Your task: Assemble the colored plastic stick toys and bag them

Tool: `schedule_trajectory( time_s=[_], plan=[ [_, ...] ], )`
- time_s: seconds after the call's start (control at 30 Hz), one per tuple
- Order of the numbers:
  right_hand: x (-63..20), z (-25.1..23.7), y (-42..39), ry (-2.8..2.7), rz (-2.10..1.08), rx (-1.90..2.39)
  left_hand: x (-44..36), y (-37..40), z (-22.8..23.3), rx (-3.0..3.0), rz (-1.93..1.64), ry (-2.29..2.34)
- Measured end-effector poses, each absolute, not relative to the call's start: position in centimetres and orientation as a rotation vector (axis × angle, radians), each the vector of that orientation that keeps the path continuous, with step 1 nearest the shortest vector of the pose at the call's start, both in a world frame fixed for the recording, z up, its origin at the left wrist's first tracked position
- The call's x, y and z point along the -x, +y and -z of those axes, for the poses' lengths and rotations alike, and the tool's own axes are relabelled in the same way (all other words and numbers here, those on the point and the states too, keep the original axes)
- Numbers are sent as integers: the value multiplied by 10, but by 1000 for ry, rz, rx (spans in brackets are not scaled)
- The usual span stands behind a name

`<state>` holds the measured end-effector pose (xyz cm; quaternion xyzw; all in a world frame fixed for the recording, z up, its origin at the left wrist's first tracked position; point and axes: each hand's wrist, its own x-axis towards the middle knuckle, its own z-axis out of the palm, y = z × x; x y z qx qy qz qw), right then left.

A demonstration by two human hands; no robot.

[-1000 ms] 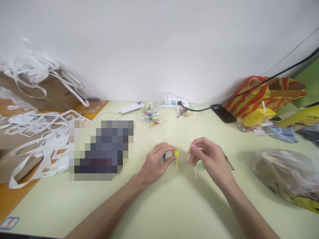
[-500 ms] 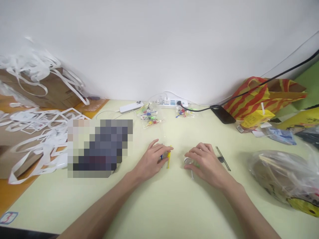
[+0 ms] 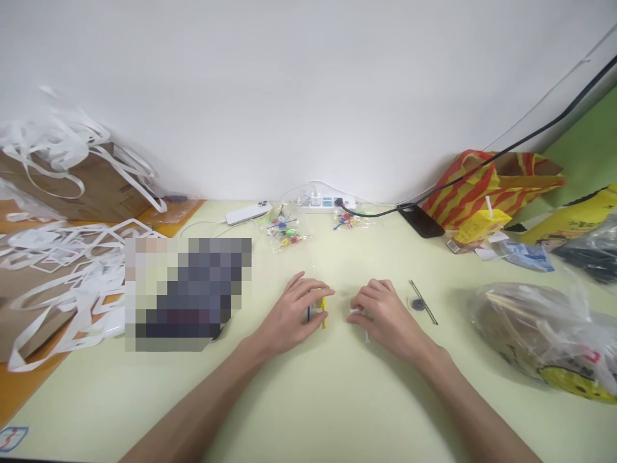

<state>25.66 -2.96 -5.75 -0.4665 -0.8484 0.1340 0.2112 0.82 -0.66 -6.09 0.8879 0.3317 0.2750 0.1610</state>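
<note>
A: Since both hands rest on the table, where's the yellow pick [image 3: 323, 313]?

B: Pinched upright-ish in the left hand [image 3: 295, 313] with a blue one, at 9 o'clock from the right hand [image 3: 380, 315] (curled over something white, grip unclear).

A yellow stick [image 3: 324, 312], a blue stick [image 3: 308, 313], a pale green table [image 3: 337, 399], a red-and-yellow striped bag [image 3: 486, 183].

My table [image 3: 308, 399] is pale yellow-green and runs up to a bare white wall [image 3: 289, 96]. A green panel [image 3: 585, 148] stands far right. The light is soft and even.
</note>
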Motion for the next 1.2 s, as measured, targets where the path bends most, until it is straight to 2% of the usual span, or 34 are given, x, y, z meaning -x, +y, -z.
schedule_trajectory(
  time_s=[0.27, 0.43, 0.5, 0.67, 0.73, 1.2],
  plan=[
    [-236, 43, -47, -1955, -783, 1375, -25, -22, 62, -2733, -1016, 725],
    [-228, 40, -52, -1920, -928, 1275, -28, -24, 63, -2776, -1115, 660],
    [-236, 39, -48, -1950, -856, 1263, -26, -23, 64, -2729, -1174, 670],
    [-271, 42, -32, -2177, -337, 1404, -20, -18, 67, -2537, -1264, 795],
    [-280, 45, -29, -2279, -236, 1441, -18, -16, 67, -2441, -1282, 817],
    [-269, 51, -33, -2473, -219, 1413, -14, -17, 66, -2216, -1281, 815]
  ],
)
